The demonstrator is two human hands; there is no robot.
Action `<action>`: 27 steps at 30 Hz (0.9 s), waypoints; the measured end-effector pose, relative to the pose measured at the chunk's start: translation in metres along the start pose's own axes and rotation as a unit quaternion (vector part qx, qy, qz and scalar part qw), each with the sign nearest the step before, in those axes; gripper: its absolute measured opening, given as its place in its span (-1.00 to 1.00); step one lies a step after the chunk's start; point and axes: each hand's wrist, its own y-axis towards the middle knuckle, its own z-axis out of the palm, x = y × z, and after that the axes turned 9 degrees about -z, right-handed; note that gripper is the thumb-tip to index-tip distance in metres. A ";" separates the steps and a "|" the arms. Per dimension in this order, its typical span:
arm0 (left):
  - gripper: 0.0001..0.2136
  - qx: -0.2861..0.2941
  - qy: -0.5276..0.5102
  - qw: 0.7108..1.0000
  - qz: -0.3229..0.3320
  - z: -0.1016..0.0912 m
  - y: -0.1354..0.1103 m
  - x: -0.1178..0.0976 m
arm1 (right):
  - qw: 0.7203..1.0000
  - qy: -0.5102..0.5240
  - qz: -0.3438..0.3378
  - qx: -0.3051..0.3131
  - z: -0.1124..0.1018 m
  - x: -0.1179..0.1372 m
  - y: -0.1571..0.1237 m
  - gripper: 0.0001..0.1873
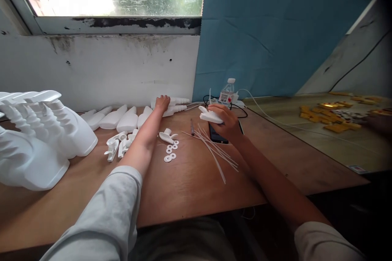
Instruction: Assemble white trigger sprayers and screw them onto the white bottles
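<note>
My left hand point(163, 102) reaches to the foot of the wall, its fingers curled over a white plastic bottle point(180, 100) that lies on its side. A white trigger spray head point(210, 116) is gripped in my right hand point(229, 122), above a dark phone point(219, 135); a thin tube stands up from that spray head. Between my arms lie another spray head point(167, 136) and several white ring washers point(169, 151). Thin white tubes point(214, 151) are fanned out beside a pen point(192, 127). More spray heads point(118, 146) are heaped left of my left forearm.
Large white bottles point(70, 130) stand at the left, and several more bottles point(128, 120) lie along the wall. A clear water bottle point(227, 91) and cables stand at the back. On the right, a lighter surface bears yellow pieces point(327, 115) and a blurred hand point(379, 123) of another person.
</note>
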 end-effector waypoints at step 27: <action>-0.58 -0.275 -0.122 0.944 0.132 -0.043 -0.178 0.122 | 0.752 0.399 0.371 -0.371 -0.018 -0.019 0.024 -0.72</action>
